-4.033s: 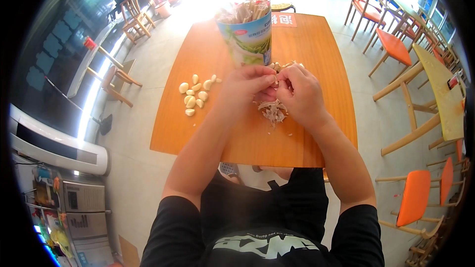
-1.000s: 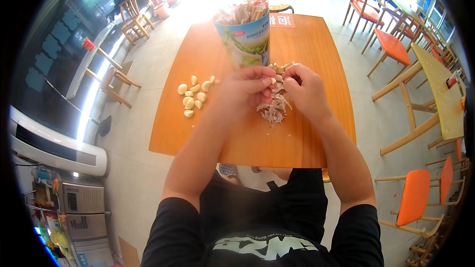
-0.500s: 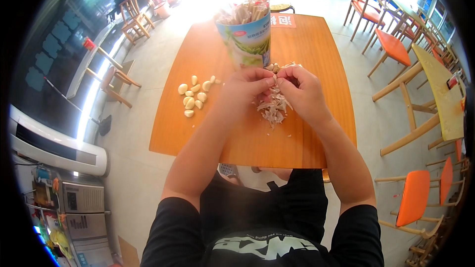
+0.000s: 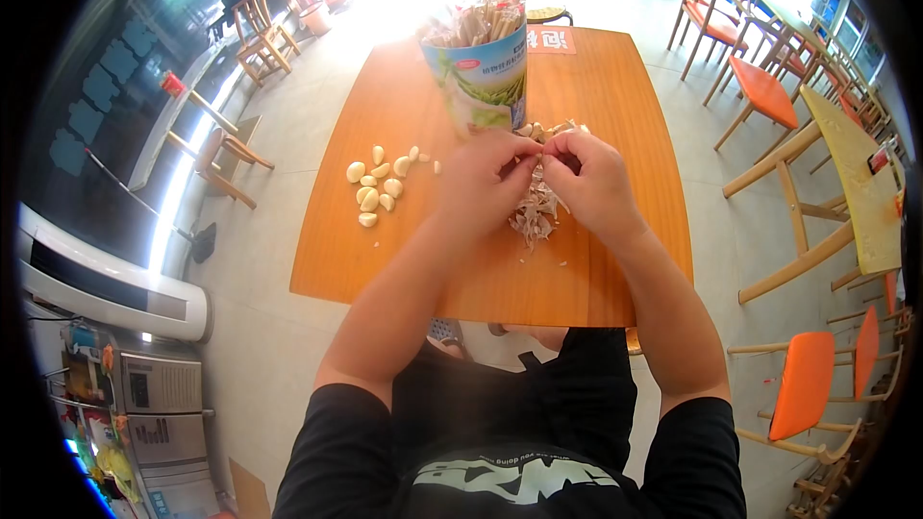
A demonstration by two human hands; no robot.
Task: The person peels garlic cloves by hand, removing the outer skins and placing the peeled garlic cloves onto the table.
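Observation:
Above the wooden table [image 4: 385, 269], my left hand [image 4: 486, 181] and my right hand [image 4: 594, 183] meet, thumbs and forefingers pinched. Between their tips is a small garlic clove [image 4: 540, 160], mostly hidden by the fingers. Loose garlic skins [image 4: 535, 219] lie in a heap just below the hands. Left of my left hand is a group of several pale peeled cloves [image 4: 387, 202]. Behind my fingers sit some unpeeled garlic cloves [image 4: 536, 129], partly covered.
A tall printed bucket [image 4: 484, 86] full of thin wrapped sticks stands on the table just beyond my left hand. A red and white sign [image 4: 550, 39] lies at the far edge. Orange-seated chairs [image 4: 764, 91] and another table [image 4: 851, 173] are to the right.
My left hand has turned slightly, its fingers more curled over the clove. A small piece of garlic beside it now shows fully. The right hand has shifted only a little.

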